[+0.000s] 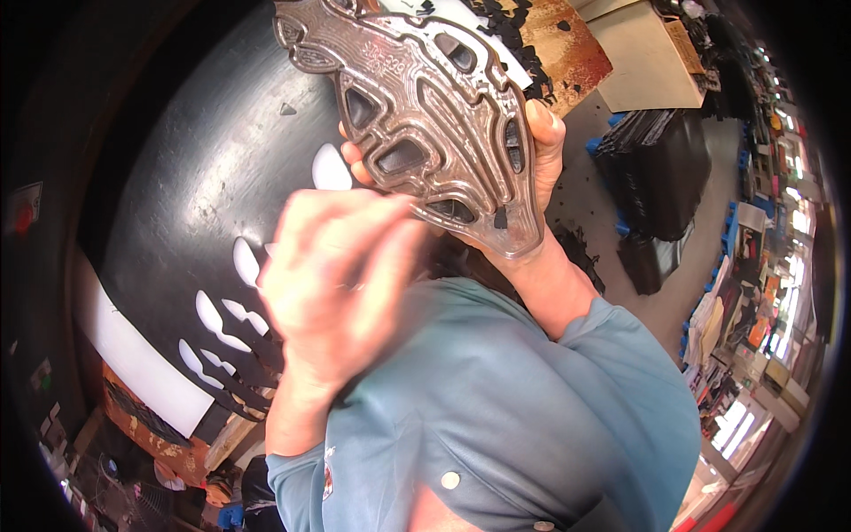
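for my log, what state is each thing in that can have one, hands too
metal plate: held up, openings showing
right hand: gripping the metal plate
left hand: blurred near the metal plate, grip unclear
black surface: shiny, marked in places
white shapes: cut-outs or pieces, can't tell
white strip: lying beside the black surface
tan box: open or shut, can't tell
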### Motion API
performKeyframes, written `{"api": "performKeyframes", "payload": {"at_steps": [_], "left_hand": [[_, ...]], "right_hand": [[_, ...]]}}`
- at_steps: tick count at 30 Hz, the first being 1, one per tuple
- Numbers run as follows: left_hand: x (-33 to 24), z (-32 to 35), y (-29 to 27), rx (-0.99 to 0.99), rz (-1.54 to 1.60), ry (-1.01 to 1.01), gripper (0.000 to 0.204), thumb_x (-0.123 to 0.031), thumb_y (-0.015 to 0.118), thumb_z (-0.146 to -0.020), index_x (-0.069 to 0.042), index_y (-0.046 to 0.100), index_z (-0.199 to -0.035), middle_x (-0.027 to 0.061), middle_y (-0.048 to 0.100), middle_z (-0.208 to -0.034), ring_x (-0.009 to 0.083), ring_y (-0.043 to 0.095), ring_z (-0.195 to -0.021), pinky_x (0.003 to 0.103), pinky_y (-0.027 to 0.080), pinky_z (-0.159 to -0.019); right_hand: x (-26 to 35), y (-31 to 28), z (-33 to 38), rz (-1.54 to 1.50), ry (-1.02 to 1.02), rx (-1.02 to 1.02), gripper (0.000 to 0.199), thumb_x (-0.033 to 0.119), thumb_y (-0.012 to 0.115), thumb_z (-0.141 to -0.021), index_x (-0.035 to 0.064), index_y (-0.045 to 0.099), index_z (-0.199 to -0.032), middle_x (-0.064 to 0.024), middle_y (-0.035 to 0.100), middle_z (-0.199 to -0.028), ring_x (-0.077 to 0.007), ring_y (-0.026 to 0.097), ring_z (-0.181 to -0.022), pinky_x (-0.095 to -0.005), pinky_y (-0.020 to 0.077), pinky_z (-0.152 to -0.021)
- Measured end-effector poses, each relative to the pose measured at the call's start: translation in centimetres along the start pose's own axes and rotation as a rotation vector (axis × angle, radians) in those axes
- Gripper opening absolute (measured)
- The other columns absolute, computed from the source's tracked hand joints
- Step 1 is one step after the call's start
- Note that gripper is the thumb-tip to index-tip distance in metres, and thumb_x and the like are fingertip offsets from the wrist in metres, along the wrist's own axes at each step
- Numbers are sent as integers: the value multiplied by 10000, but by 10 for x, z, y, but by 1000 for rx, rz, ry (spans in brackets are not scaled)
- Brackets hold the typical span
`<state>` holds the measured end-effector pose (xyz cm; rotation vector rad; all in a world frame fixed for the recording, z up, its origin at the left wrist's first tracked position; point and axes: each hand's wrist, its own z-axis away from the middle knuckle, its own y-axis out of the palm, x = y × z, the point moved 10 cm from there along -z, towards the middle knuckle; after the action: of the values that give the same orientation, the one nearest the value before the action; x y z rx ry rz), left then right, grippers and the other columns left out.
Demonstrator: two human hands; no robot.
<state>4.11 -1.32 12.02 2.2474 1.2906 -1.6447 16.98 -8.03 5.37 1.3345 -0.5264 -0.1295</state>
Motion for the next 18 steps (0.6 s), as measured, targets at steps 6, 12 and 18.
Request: {"api": "performKeyframes", "payload": {"at_steps": [6,12,18], "left_hand": [[-22,-2,26,-64,86,2,331,10,926,-728,-46,771,-1015,102,718,-887,280,671,-771,371,535,-692],[-18,2,31,36,21,-142,207,-12,897,-778,-49,761,-929,88,711,-831,261,685,-738,366,537,-647],[5,8,45,87,196,-402,99,-24,859,-848,-20,767,-884,110,706,-793,242,696,-680,345,554,-611]], "right_hand": [[-8,7,-3,95,-4,-2,731,510,616,-1006,-26,514,-1491,-256,717,-1229,-335,753,-1073,-441,653,-934],[-6,-4,5,114,0,-54,654,417,579,-1019,-92,571,-1429,-256,737,-1244,-302,756,-1115,-416,630,-996],[5,-22,12,294,-98,-62,658,362,646,-964,-90,579,-1438,-231,714,-1328,-280,716,-1227,-413,557,-1118]]}}
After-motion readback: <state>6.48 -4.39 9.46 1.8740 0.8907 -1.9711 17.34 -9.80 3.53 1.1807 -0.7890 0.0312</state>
